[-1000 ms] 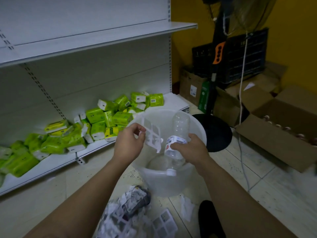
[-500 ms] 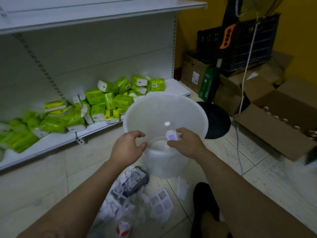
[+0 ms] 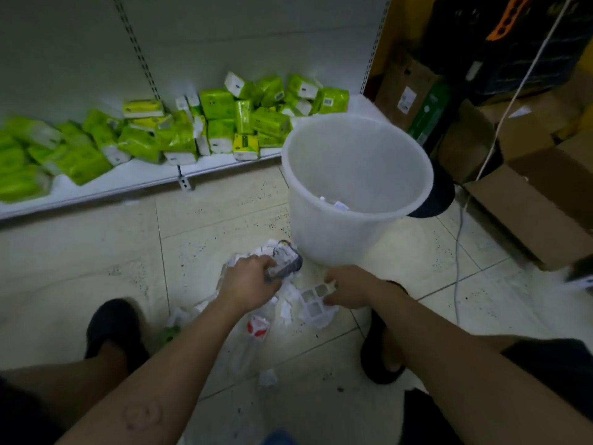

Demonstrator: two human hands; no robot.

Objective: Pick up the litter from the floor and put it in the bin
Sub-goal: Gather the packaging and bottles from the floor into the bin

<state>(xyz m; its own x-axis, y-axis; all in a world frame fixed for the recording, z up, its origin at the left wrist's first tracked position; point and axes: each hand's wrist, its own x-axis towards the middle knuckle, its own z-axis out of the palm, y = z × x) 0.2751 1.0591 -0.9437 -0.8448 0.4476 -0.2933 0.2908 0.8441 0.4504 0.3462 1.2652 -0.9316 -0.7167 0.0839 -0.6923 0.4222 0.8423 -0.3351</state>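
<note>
A translucent white bin (image 3: 333,226) stands on the tiled floor with a few scraps inside. In front of it lies a heap of litter: white paper scraps (image 3: 288,303), a red-and-white wrapper (image 3: 258,327) and a clear plastic piece (image 3: 245,351). My left hand (image 3: 248,284) is closed around a crumpled grey-and-white wrapper (image 3: 287,263) at the top of the heap. My right hand (image 3: 348,289) grips a white plastic grid tray (image 3: 314,305) lying on the floor just right of the heap.
A low white shelf (image 3: 134,178) with several green tissue packs (image 3: 221,123) runs along the left back. Cardboard boxes (image 3: 529,200), a black fan base (image 3: 438,194) and a white cable (image 3: 459,252) sit to the right. My black shoes (image 3: 112,329) flank the litter.
Both hands let a bottle and a plastic piece go into the bin, then dropped to the floor heap. The left hand closed on the crumpled wrapper, the right on the grid tray.
</note>
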